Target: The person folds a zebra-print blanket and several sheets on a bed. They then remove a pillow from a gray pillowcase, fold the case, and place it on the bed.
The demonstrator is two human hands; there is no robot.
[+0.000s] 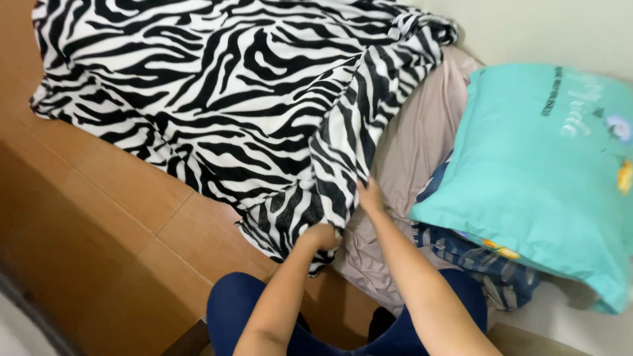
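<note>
Item: zebra-striped blanket, black and white, spread over a wooden platform, our landmark throughout.

Position: the blanket covers the platform's far part; its near edge hangs in folds toward our knees, clad in dark blue.

Left hand: closed on the blanket's near edge, fingers curled into the cloth, forearm rising straight from our lap.

Right hand: just beside the left, slightly farther along the same edge, fingers pressed into a fold. We judge it pinching the cloth, though the fingertips are hidden.

Step in hand, as we judge it: gathering or straightening the blanket's near edge. A further move would call for both grips to hold firm while the arms extend away from us.

Adjacent: a greyish-pink sheet right of the blanket; beyond it a turquoise pillow atop a dark floral pillow.
</note>
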